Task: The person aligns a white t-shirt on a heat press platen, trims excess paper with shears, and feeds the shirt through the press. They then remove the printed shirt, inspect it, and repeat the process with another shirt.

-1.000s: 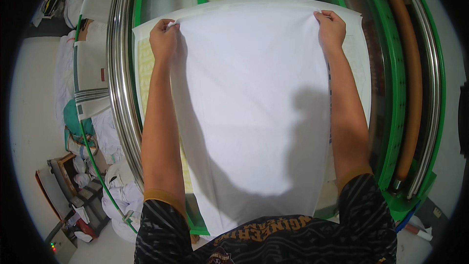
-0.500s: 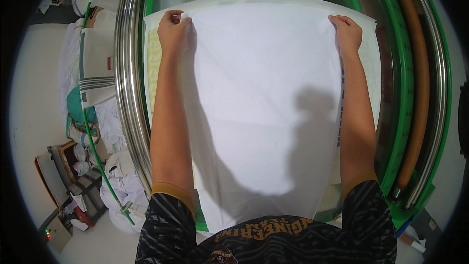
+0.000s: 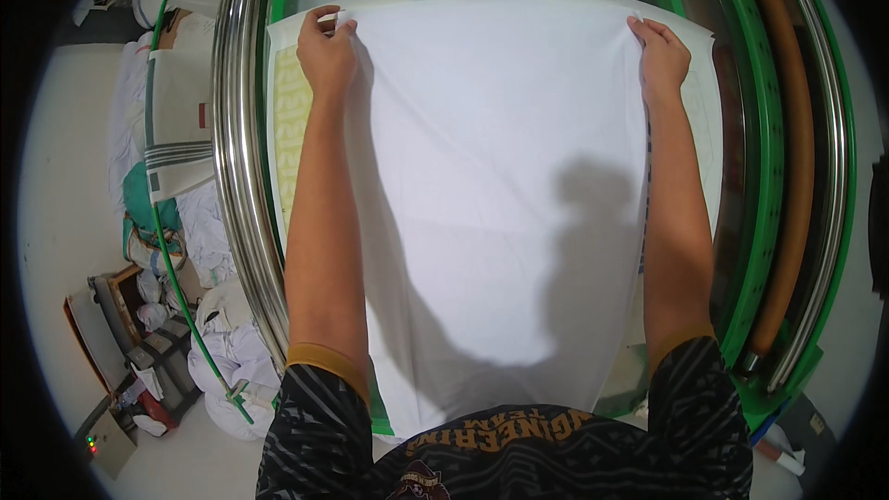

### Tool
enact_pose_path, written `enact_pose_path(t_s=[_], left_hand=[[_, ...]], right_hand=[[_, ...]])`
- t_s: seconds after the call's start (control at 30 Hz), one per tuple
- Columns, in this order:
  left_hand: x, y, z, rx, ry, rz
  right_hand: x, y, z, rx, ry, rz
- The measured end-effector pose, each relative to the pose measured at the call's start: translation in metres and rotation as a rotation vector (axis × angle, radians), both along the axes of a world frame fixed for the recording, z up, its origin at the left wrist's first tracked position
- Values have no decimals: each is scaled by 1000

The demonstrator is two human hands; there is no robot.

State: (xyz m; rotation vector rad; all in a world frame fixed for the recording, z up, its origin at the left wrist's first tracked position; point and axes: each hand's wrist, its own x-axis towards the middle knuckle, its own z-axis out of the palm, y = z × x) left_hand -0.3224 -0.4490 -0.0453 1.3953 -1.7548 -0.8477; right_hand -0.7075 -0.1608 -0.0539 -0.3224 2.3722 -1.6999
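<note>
Head view hid the tabletop [image 3: 278,130] under a white sheet [image 3: 500,204]. Both arms reached straight out; the left hand [image 3: 326,54] and right hand [image 3: 661,54] had fingers clamped on its far corners.

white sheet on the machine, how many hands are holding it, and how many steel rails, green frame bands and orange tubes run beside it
hands on the white sheet: 2, left hand and right hand
steel rails: 2, left rail, right rail
green frame bands: 1 plainly seen
orange tubes: 1
total: 6
</note>
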Motion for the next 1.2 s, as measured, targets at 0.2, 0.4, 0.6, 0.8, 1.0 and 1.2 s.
enact_pose_path(t_s=[0.2,0.4,0.6,0.8,1.0,1.2], left_hand=[[2,-4,-7,-17,-28,17],[0,0,-1,-64,-139,30],[3,0,5,-51,-171,-8],[11,20,26,-44,-230,-164],[9,73,20,-376,-626,-268],[0,98,3,-355,-721,-386]], right_hand=[[-3,-2,-4,-4,8,-16],[9,-4,18,131,-29,-9],[7,-5,12,174,80,-2],[39,1,38,321,243,75],[41,10,26,313,301,14],[40,6,22,347,376,87]])
